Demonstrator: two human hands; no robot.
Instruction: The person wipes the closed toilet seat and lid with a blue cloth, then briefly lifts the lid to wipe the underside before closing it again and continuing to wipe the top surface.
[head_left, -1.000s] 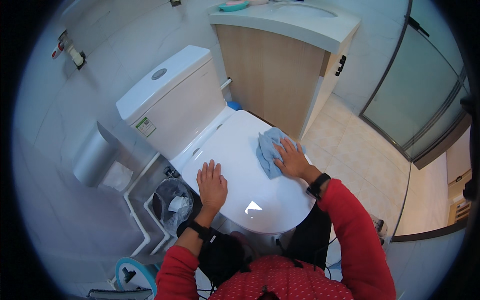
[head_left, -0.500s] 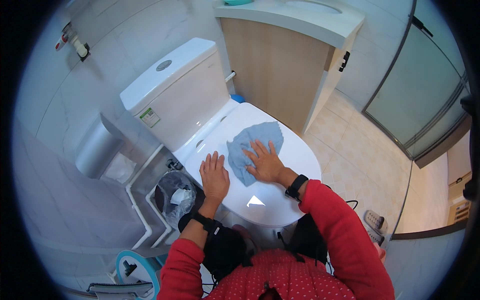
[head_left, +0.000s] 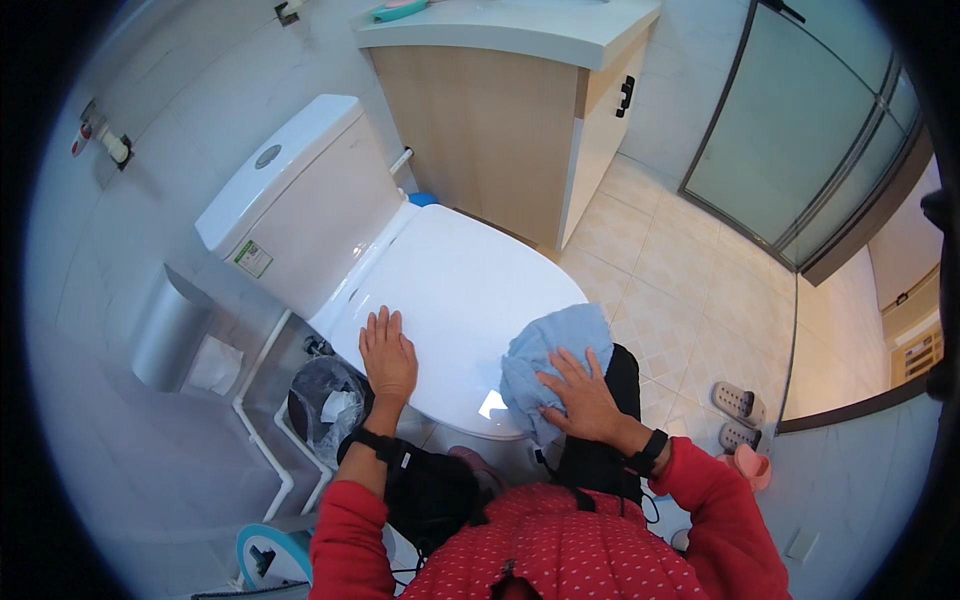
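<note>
One label noted: a small rectangular sticker (head_left: 253,259), green and white with a darker patch, affixed to the front face of the toilet tank (head_left: 318,212), near its left end. Print on it too small to be read.

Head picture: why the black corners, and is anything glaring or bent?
Head view: the black corners fit a fisheye lens; seams in the tiled wall, at left, bow near the rim; a bright glare patch shines on the toilet lid beside the blue cloth.
</note>
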